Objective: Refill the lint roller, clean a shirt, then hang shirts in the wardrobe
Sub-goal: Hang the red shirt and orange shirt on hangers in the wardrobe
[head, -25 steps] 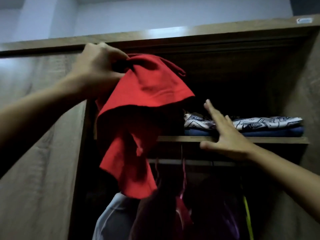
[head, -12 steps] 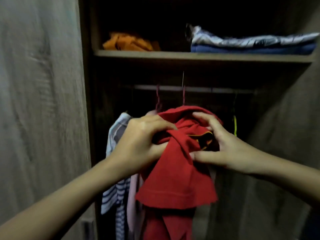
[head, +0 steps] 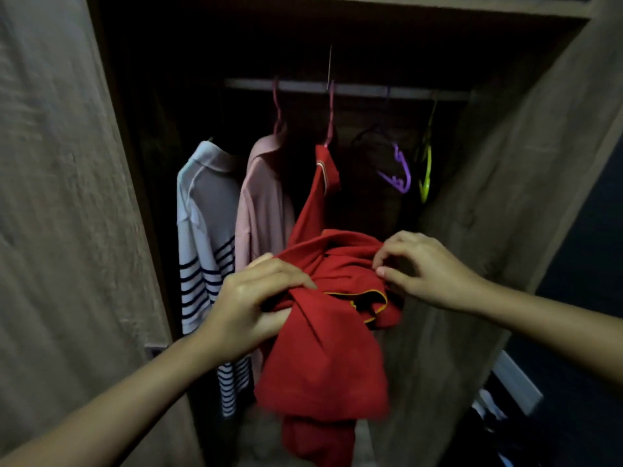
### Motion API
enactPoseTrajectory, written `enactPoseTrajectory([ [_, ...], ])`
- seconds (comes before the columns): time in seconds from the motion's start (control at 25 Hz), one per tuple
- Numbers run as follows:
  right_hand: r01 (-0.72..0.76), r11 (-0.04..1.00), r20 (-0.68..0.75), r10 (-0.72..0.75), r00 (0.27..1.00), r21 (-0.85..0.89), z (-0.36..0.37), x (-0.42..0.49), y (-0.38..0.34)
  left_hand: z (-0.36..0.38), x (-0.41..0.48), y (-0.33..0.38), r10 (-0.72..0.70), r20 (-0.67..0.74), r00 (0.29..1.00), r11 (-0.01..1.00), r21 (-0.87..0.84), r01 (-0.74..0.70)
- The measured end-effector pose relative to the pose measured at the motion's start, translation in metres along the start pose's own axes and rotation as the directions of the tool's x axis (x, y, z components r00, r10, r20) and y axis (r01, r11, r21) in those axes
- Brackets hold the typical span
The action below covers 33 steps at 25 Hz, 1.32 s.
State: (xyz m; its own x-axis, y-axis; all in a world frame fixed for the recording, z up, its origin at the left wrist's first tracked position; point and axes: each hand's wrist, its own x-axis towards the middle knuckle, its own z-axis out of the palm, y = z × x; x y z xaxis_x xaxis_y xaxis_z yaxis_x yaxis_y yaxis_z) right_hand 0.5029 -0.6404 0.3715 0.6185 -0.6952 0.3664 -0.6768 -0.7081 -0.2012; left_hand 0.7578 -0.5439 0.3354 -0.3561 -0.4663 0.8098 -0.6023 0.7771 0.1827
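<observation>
In front of the open wardrobe (head: 67, 197), the person holds a bunched red polo shirt (head: 323, 358) below the hanging rail (head: 354, 89). The left hand (head: 249, 308) is clenched around a gathered twist of the cloth, thumb underneath and fingers folded over the top. The right hand (head: 428, 267) sits on the other side of the bundle with thumb and forefinger drawn together at a fold; whether they have pinched the fabric or only touch it, I cannot tell.

The shirt looks light and completely limp. It sags below the left fist in a loose drape, so it will not keep any shape by itself. The yellow-piped collar (head: 367, 299) lies buried in the middle of the bundle. I would say the sensible places to hold are the shoulder seams on either side of that collar, so the body falls open.

Under the rail hang a striped shirt (head: 202, 251), a pink shirt (head: 263, 210) and what looks like another red garment (head: 320, 197). Farther along the rail, towards the right wall, a purple hanger (head: 401, 173) and a yellow-green hanger (head: 426, 170) hang empty, and either would probably serve.
</observation>
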Motion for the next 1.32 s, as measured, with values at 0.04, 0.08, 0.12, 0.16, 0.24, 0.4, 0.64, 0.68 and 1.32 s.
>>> enactPoseTrajectory([
  [0.04, 0.020, 1.000, -0.009, -0.020, 1.000, -0.009, -0.003, 0.001, 0.001, -0.002, 0.000, -0.002, -0.033, 0.024, 0.999, 0.999, -0.032, 0.034],
  [0.08, 0.027, 0.999, -0.027, -0.027, 0.999, -0.018, -0.007, 0.001, 0.001, -0.005, -0.001, -0.003, -0.078, 0.077, 0.994, 0.995, -0.057, 0.082],
  [0.12, 0.022, 1.000, -0.044, -0.023, 0.999, -0.022, -0.012, 0.000, 0.000, -0.010, -0.002, -0.004, -0.118, 0.161, 0.980, 0.989, -0.073, 0.131],
  [0.16, 0.018, 0.999, -0.055, -0.020, 0.998, -0.028, -0.016, -0.001, -0.001, -0.014, -0.004, -0.006, -0.143, 0.260, 0.955, 0.982, -0.086, 0.171],
  [0.24, 0.010, 0.999, -0.053, -0.013, 0.999, -0.048, -0.022, -0.003, -0.003, -0.022, -0.007, -0.009, -0.165, 0.387, 0.907, 0.964, -0.132, 0.232],
  [0.4, -0.013, 0.997, -0.030, 0.011, 0.999, -0.078, -0.029, -0.004, -0.016, -0.021, -0.002, -0.011, -0.301, 0.222, 0.927, 0.922, -0.179, 0.343],
  [0.64, 0.017, 0.982, 0.405, 0.063, 0.912, -0.190, -0.039, -0.018, -0.037, -0.017, 0.009, -0.022, -0.231, 0.223, 0.947, 0.973, 0.057, 0.223],
  [0.68, -0.001, 0.980, 0.463, 0.095, 0.881, -0.200, -0.043, -0.020, -0.039, -0.018, 0.010, -0.022, -0.215, 0.262, 0.941, 0.977, 0.071, 0.203],
  [1.32, -0.417, 0.854, 0.092, 0.464, 0.881, -0.311, -0.091, -0.050, 0.016, 0.027, 0.052, -0.050, -0.281, 0.384, 0.879, 0.955, 0.197, 0.220],
])
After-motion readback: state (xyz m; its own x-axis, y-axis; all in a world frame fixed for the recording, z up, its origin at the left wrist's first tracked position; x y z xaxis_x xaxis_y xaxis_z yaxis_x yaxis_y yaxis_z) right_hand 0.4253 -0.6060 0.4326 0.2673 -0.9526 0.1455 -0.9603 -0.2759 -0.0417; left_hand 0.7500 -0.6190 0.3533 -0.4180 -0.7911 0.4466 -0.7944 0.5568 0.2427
